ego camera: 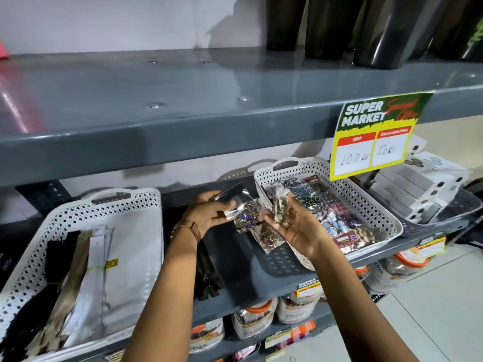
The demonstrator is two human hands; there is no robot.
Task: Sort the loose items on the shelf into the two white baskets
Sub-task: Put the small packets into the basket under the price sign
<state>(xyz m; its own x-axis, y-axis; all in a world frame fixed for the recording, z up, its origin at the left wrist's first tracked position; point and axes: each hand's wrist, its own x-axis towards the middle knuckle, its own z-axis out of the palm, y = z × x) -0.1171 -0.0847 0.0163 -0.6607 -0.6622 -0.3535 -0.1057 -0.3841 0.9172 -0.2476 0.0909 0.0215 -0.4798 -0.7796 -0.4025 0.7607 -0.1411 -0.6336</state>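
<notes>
My left hand grips a clear plastic packet above the grey shelf, between the two white baskets. My right hand, palm up, holds a small clear packet of metal buttons beside the right basket. Two shiny bead packets lie loose on the shelf between my hands. The right basket is full of glittering sequin packets. The left basket holds black, brown and white zippers. A bundle of black zippers lies loose on the shelf under my left forearm.
A grey upper shelf overhangs the work area and carries a yellow price sign and dark tumblers. White carded packs sit in a dark tray at the right. Jars fill the shelf below.
</notes>
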